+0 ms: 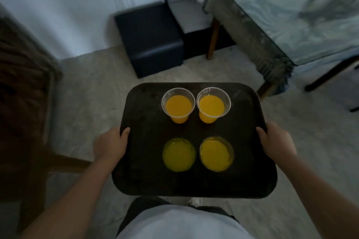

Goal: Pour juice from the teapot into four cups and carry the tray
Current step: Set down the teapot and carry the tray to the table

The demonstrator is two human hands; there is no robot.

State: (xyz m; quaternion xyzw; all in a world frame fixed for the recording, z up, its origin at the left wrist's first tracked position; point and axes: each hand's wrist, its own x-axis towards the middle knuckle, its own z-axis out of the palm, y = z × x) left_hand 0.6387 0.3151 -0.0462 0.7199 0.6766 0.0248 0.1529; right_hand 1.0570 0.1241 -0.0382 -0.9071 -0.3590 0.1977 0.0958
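A dark rectangular tray point(147, 176) is held in the air in front of my body, above the floor. My left hand point(111, 144) grips its left edge, thumb on the rim. My right hand point(276, 141) grips its right edge the same way. Several clear plastic cups of orange juice stand on it in two rows: far left cup point(178, 107), far right cup point(212, 106), near left cup point(179, 154), near right cup point(216, 154). The teapot is not in view.
A table with a pale patterned cloth point(303, 15) stands ahead on the right. A dark cube stool point(149, 39) and a grey-topped one point(191, 15) sit against the wall. A brown wooden chair point(23, 91) is at the left. Beige floor point(93, 87) lies below.
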